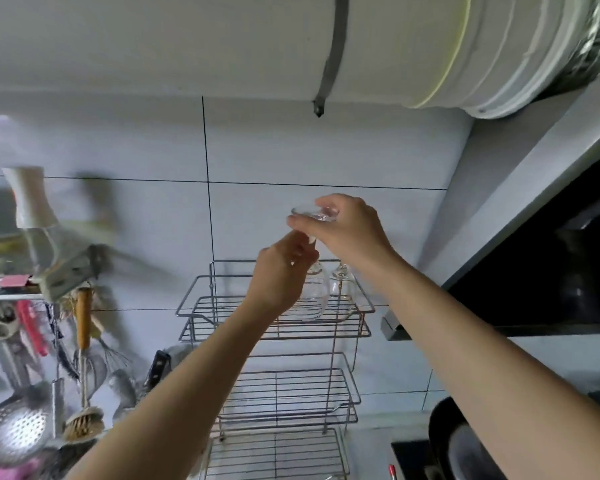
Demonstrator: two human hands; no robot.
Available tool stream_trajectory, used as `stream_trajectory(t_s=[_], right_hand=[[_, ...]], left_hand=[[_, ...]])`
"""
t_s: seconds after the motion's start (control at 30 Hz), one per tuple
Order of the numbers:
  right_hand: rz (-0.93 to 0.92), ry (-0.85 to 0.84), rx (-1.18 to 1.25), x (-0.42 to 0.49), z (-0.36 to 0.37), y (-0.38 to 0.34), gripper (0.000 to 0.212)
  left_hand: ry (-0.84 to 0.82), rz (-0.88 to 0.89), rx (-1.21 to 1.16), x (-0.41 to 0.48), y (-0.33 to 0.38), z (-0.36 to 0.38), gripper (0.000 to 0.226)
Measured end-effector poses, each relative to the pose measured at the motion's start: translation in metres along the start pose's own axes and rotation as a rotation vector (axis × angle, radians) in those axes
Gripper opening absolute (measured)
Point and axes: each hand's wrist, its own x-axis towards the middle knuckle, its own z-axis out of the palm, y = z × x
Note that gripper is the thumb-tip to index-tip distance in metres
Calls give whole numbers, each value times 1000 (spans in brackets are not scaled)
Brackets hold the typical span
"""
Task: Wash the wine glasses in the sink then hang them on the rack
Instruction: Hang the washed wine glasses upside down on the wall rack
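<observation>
I hold a clear wine glass [315, 296] upside down in front of the tiled wall, above the top tier of a wire rack [274, 303]. My right hand [347, 226] pinches its round foot from above. My left hand [281, 278] grips the stem just below the foot, with the bowl hanging beside my palm. A second wine glass [342, 284] stands upside down behind it at the rack's top right. The sink is out of view.
The rack has three wire shelves stacked down the wall. Utensils, a whisk [113, 358], a brush [83, 386] and a slotted ladle [14, 427] hang at the left. A dark range hood [551, 271] juts out at the right, and a large white duct [430, 46] runs overhead.
</observation>
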Motion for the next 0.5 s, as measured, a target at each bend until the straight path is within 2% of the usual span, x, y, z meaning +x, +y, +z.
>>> stream_trajectory(t_s=[0.1,0.27,0.37,0.5], right_hand=[[23,-62,-100,19,-1,6,75],[75,-93,9,41,8,18,54],[98,-102,45,56,13,24,61],[80,-107,14,75,18,32,67]], left_hand=[[0,-16,26,9,-13,8,6],[25,27,14,13,-35,9,6],[19,5,24,4,-55,0,16],[-7,-57,215,-10,-91,-8,19]])
